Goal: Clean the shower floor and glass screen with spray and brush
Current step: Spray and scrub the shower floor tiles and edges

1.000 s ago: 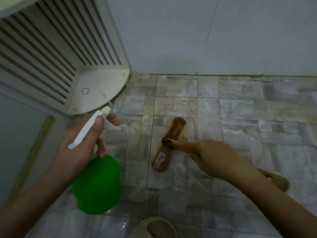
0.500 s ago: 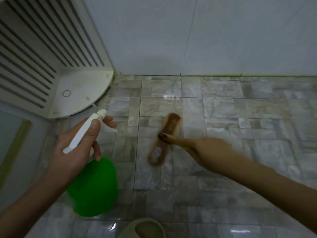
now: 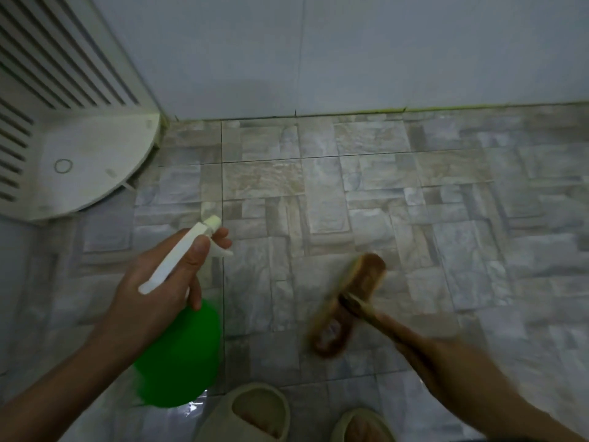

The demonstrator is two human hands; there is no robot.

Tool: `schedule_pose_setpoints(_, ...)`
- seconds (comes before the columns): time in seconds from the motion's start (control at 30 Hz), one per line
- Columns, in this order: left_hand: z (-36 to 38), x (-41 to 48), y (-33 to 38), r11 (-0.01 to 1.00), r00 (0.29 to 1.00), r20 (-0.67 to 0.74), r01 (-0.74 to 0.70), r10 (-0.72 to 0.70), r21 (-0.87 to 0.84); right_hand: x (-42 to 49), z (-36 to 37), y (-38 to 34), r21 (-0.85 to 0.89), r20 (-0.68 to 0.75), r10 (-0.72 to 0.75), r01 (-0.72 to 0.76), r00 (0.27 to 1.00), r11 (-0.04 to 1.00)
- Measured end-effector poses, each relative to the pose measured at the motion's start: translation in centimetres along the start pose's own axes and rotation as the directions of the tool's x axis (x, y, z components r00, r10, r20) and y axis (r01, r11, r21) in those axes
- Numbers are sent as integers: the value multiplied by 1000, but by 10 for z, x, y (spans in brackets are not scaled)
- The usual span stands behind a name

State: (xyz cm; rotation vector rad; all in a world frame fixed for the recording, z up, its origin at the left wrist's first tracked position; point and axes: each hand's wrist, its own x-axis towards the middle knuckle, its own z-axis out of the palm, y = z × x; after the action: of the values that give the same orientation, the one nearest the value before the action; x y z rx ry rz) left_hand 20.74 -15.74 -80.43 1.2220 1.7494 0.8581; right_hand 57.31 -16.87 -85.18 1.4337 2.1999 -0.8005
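Note:
My left hand (image 3: pixel 159 282) grips the white trigger head of a green spray bottle (image 3: pixel 178 355), thumb lying along the top and a finger by the trigger, the nozzle pointing away over the floor. My right hand (image 3: pixel 446 358) holds a brown scrubbing brush (image 3: pixel 347 304) flat against the grey patterned floor tiles (image 3: pixel 366 202), fingers reaching over its middle. The brush and the right hand are motion-blurred. No glass screen shows in this view.
A white slatted corner shelf unit (image 3: pixel 86 167) stands at the left against the pale wall (image 3: pixel 318 52). My two feet in beige slippers (image 3: pixel 255 413) are at the bottom edge. Wet sheen lies on the tiles near the bottle.
The brush and my right hand have slid to the right and nearer to me across the tiles. My left hand still holds the bottle in the same pose; the view has shifted.

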Motion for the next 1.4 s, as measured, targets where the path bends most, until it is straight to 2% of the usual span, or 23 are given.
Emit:
schedule_pose_setpoints(0.07,3,1,1,1000,1000,1,-7,7,6,-23,4,10,-65,92,103,-97,990,993)
schedule_pose_setpoints(0.13,9,1,5,1000,1000,11,-3,4,-5,-10,-1,-1,-35,67,95,-93,993,995)
schedule_pose_setpoints(0.2,17,1,10,1000,1000,25,-15,15,-21,30,-10,-15,67,-107,33,-26,994,997)
schedule_pose_setpoints(0.27,26,2,14,1000,999,38,-27,28,-10,70,-14,-24,163,-276,29,17,961,987)
schedule_pose_setpoints(0.33,33,3,17,999,997,53,-46,47,-7,76,-8,-17,227,-347,72,9,935,974)
schedule_pose_setpoints(0.43,38,4,23,999,996,70,-51,52,-7,6,13,15,245,-239,130,-70,962,967)
schedule_pose_setpoints(0.5,41,6,27,999,996,78,-50,51,-18,-38,12,33,147,-44,258,-250,965,957)
schedule_pose_setpoints(0.57,46,10,30,999,995,88,-52,53,-13,-38,-2,46,71,17,356,-357,934,932)
schedule_pose_setpoints(0.67,53,15,35,996,990,108,-91,91,-8,35,-32,55,84,-305,241,-226,921,971)
schedule_pose_setpoints(0.8,68,19,43,994,984,144,-110,108,10,124,-70,63,243,-440,250,-154,862,958)
schedule_pose_setpoints(0.9,76,21,52,989,978,149,-148,144,21,82,-47,64,263,-403,248,-148,881,953)
schedule_pose_setpoints(1.0,90,22,66,987,973,173,-159,151,32,-13,-5,71,262,-211,337,-279,918,924)
schedule_pose_setpoints(1.03,96,23,72,984,969,187,-171,160,45,-30,-1,76,256,-188,371,-320,909,912)
schedule_pose_setpoints(1.1,107,24,81,979,958,228,-193,174,63,-25,-3,100,240,-247,403,-348,881,906)
schedule_pose_setpoints(1.17,121,23,90,970,943,266,-230,200,83,0,-13,129,323,-365,472,-367,802,872)
schedule_pose_setpoints(1.23,134,19,101,965,931,297,-246,211,86,12,-20,145,421,-415,539,-371,733,828)
schedule_pose_setpoints(1.33,152,14,121,959,912,342,-270,227,84,-15,9,137,560,-355,638,-390,684,731)
schedule_pose_setpoints(1.4,161,15,133,954,905,354,-284,236,91,-39,30,106,557,-285,668,-449,687,699)
